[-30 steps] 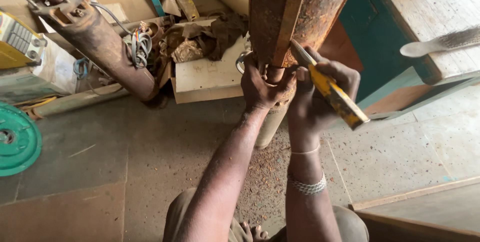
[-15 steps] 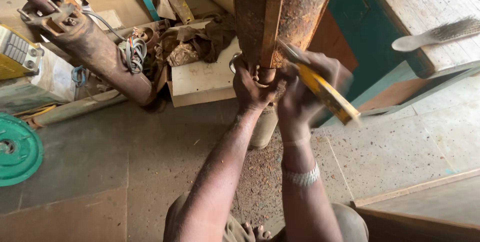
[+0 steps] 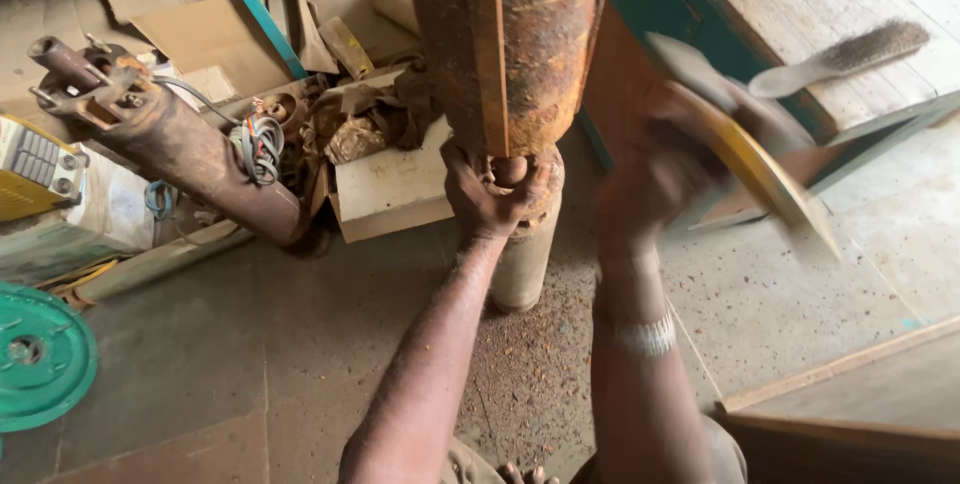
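Gripping: left hand [image 3: 490,194] has its fingers clenched round the lower fitting of the rusty cylinder [image 3: 515,39], which stands over a pale stub on the floor.
Right hand [image 3: 655,169]: blurred, raised beside the cylinder, fingers closed round a yellow-handled tool [image 3: 765,169].
Risk: a swing landing off the fitting could strike the left hand's knuckles, since they sit right at the target; loosened rust could also let the grip slip.
Surface: concrete floor [image 3: 200,364] strewn with rust flakes.
Room: cluttered workshop, a second rusty pipe [image 3: 170,139], cardboard scraps, a green disc [image 3: 40,354], a wire brush [image 3: 840,54] on a wooden worktop.
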